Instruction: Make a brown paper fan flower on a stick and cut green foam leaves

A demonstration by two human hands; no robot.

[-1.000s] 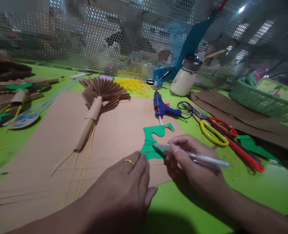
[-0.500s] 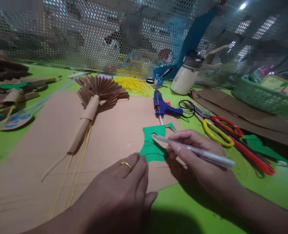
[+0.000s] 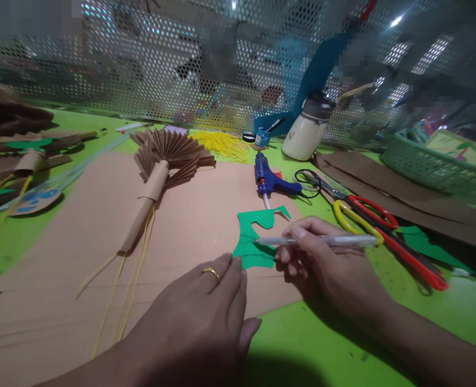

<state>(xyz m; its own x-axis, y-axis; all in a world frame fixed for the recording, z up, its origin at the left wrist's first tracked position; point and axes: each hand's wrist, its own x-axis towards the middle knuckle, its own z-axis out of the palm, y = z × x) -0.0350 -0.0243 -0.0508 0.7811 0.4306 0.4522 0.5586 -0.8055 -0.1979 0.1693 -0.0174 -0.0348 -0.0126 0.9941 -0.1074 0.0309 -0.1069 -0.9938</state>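
A pen (image 3: pixel 322 241) with a clear barrel is pinched in my right hand (image 3: pixel 326 263), its tip at the middle of a green paper piece (image 3: pixel 248 234) with cut-out edges and dark lines drawn on it. My left hand (image 3: pixel 209 306), a gold ring on one finger, lies flat on brown paper (image 3: pixel 197 215), fingertips touching the green piece's lower left corner. Left of the hands lies a rolled brown paper figure (image 3: pixel 153 185) with a pleated fan top and yellow strings.
A blue glue gun (image 3: pixel 268 177) lies just beyond the green piece. Scissors (image 3: pixel 359 215) with red and yellow handles rest at right, near brown paper strips (image 3: pixel 383 183) and a green basket (image 3: pixel 435 166). At the back stand a white bottle (image 3: pixel 306 131) and yellow shreds (image 3: pixel 221 146).
The pen tip has moved down on the green piece, and the pen now lies closer to level in my right hand. My left hand has stayed in place.
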